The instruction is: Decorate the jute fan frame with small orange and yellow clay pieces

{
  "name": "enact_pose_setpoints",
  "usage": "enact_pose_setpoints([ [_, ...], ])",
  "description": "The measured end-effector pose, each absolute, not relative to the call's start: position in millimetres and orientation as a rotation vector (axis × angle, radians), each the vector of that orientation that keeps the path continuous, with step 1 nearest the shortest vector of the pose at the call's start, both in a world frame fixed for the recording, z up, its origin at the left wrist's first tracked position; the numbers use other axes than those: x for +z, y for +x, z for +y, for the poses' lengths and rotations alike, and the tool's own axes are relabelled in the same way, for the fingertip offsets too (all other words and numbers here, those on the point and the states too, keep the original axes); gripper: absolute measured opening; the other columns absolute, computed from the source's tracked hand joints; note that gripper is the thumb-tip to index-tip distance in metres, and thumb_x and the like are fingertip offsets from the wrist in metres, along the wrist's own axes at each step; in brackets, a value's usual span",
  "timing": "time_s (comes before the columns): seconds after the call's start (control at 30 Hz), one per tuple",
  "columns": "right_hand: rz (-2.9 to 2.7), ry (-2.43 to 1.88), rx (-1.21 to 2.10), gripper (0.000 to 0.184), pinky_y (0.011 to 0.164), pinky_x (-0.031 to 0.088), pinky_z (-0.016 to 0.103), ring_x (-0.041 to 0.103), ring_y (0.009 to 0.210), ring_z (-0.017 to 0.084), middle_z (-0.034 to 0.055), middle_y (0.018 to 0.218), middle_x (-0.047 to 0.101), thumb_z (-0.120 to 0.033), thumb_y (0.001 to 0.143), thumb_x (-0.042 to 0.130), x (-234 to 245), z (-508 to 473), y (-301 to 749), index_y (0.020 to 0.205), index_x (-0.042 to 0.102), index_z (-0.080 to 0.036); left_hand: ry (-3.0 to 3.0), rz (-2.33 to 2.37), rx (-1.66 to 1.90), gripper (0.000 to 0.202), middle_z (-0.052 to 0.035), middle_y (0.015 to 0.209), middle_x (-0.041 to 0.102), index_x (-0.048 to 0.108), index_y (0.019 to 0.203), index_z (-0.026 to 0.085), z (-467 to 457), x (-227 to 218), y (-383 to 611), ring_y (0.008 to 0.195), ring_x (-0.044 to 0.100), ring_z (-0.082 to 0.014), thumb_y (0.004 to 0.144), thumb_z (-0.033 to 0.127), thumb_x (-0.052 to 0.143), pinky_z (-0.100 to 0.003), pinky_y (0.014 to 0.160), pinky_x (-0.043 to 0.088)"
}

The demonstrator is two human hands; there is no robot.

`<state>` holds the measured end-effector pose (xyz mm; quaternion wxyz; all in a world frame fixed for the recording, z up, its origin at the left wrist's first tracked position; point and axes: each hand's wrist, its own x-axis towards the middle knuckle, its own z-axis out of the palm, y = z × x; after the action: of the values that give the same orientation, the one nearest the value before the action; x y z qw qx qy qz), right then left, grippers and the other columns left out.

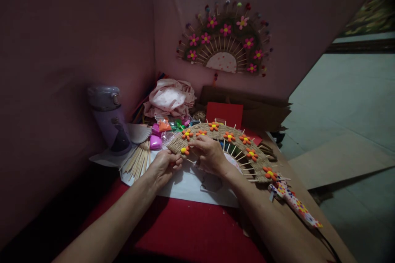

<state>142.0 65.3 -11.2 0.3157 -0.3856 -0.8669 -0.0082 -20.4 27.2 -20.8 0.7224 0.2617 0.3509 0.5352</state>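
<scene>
A half-round fan (pixel 226 132) of thin sticks woven with tan twine lies in front of me, set with orange clay flowers (pixel 229 136) with yellow centres. My left hand (pixel 166 167) is at the fan's left end, fingers curled and pinched together; what is between them is hidden. Over the fan's left inner side, my right hand (pixel 210 154) is closed, its fingertips close beside the yellow-centred flower (pixel 184 151) at that end. Whether it holds a small piece is too dim to tell. White paper (pixel 185 185) lies beneath both hands.
At left stand a purple bottle (pixel 112 125) and a bundle of thin sticks (pixel 137 162). Behind the fan are bags of coloured clay (pixel 156 141), bunched pink cloth (pixel 169 96) and a red card (pixel 224 114). A floral-wrapped glue gun-like tool (pixel 298 205) lies right. A finished-looking fan (pixel 226 30) hangs on the wall.
</scene>
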Motion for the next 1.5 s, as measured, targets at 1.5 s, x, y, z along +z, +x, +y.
enact_pose_setpoints([
  [1.5, -2.149, -0.991, -0.307, 0.031, 0.070, 0.045, 0.031, 0.053, 0.083, 0.020, 0.0085, 0.089, 0.062, -0.013, 0.083, 0.047, -29.6, 21.7, 160.6, 0.109, 0.063, -0.017, 1.319, 1.344, 0.939, 0.018, 0.0062, 0.035, 0.040, 0.055, 0.050, 0.014, 33.6, -10.4, -54.9, 0.032, 0.028, -0.0047, 0.061, 0.018, 0.068, -0.019, 0.036, 0.012],
])
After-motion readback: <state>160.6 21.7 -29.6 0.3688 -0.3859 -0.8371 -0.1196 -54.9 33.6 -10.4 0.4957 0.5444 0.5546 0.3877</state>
